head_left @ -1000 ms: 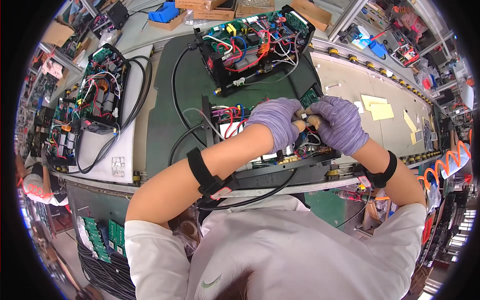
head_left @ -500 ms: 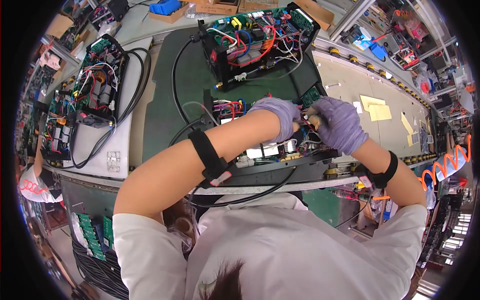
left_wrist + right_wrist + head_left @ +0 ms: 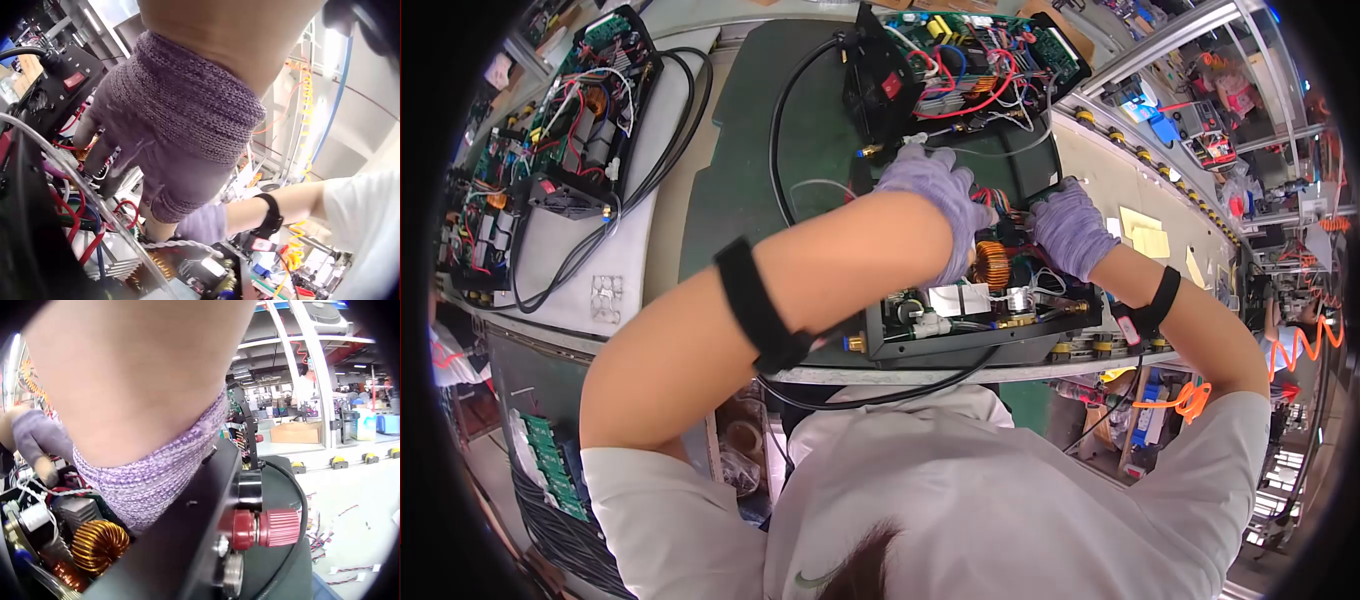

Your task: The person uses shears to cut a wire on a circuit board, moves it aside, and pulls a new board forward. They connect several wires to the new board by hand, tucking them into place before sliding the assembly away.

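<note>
Over the rear part of a black metal unit point(image 3: 990, 335) reaches my gloved left hand point(image 3: 935, 205). Its fingers spread loosely downward among red and blue wires in the left wrist view, where the glove point(image 3: 169, 134) fills the middle; I cannot make out anything gripped. My gloved right hand point(image 3: 1072, 228) is at the unit's right end, by the panel with the red terminal point(image 3: 269, 528); its fingers are hidden behind the glove point(image 3: 150, 481) and the panel. Between the hands and the near side sits a copper-wound coil point(image 3: 992, 265), with a silver cylinder point(image 3: 1020, 300) beside it.
A second opened unit point(image 3: 980, 85) stands behind on the green mat point(image 3: 740, 180). More opened units point(image 3: 590, 120) with black cables are at the left. Yellow paper pieces point(image 3: 1145, 235) lie on the right, beside the rollers. A black cable point(image 3: 900, 400) hangs along the front edge.
My left hand has come away from the right one, its fingers now spread over the unit's rear wires. My right hand is lower against the right end. The head view has shifted.
</note>
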`<state>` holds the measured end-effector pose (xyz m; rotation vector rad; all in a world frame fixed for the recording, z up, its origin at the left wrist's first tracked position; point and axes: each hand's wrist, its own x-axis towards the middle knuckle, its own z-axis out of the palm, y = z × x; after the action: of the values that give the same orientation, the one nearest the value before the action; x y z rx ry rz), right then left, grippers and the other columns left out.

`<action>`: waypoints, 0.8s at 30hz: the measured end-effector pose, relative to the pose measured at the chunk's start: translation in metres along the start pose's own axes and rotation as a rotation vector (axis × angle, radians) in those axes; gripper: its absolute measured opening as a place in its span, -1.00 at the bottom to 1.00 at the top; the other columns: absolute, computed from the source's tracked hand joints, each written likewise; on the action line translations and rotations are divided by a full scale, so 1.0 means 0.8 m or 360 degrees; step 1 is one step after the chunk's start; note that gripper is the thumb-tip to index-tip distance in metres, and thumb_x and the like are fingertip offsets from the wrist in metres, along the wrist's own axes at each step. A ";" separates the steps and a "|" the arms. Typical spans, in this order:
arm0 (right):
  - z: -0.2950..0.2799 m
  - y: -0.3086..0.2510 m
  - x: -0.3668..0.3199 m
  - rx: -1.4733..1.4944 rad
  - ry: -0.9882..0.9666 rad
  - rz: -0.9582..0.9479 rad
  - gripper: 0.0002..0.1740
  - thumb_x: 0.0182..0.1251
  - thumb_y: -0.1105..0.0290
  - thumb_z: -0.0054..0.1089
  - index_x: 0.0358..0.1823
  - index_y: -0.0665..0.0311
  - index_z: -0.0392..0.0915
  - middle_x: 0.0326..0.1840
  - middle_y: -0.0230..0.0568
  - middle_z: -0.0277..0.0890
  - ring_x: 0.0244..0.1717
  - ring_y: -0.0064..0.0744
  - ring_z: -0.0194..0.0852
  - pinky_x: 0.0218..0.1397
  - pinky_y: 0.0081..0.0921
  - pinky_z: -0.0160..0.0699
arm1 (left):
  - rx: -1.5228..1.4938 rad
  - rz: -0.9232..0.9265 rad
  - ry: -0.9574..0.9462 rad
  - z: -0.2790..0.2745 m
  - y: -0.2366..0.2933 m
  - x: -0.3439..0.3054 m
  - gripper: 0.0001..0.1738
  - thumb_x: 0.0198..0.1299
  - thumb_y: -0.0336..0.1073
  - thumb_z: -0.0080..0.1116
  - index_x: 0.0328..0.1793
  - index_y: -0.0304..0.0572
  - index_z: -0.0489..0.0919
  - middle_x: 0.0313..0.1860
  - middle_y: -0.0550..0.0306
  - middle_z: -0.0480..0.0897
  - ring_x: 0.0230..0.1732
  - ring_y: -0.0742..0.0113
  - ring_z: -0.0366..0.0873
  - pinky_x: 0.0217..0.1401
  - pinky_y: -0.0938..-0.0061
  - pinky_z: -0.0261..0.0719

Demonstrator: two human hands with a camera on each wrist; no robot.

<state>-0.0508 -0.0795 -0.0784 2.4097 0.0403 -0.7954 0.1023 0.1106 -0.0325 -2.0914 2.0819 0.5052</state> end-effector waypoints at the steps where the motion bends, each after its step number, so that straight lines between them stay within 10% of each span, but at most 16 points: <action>1: 0.004 -0.002 0.002 0.0012 0.0020 0.0003 -0.81 0.20 0.24 0.18 -0.22 0.02 0.72 -0.29 -0.35 0.68 -0.15 -0.27 0.67 0.20 -0.15 0.35 | -0.0033 0.0003 0.0027 0.008 -0.002 -0.013 -0.37 0.22 0.08 0.15 0.43 0.23 0.45 0.31 -0.06 0.48 0.38 -0.03 0.32 0.37 0.05 0.27; 11: 0.003 -0.014 0.022 0.0019 -0.0200 0.0224 -0.73 0.27 0.17 0.18 -0.02 -0.17 0.68 -0.08 -0.45 0.66 0.04 -0.35 0.61 0.31 -0.07 0.22 | -0.0499 -0.0194 0.0968 0.111 0.003 -0.050 -0.50 0.19 0.04 0.20 0.21 0.05 0.63 0.34 0.01 0.47 0.44 -0.02 0.25 0.59 0.00 -0.04; 24: 0.017 -0.012 0.019 0.0053 -0.0022 0.0270 -0.75 0.16 0.10 0.24 -0.16 -0.05 0.67 -0.31 -0.34 0.68 -0.22 -0.37 0.65 0.18 -0.19 0.26 | -0.0625 -0.0133 0.0936 0.117 -0.001 -0.057 -0.47 0.16 0.09 0.21 0.15 -0.03 0.64 0.24 0.00 0.55 0.45 0.00 0.26 0.62 0.04 -0.06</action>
<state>-0.0475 -0.0817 -0.1009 2.4007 -0.1823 -0.7394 0.0917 0.1849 -0.1042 -2.8196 2.3140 0.3317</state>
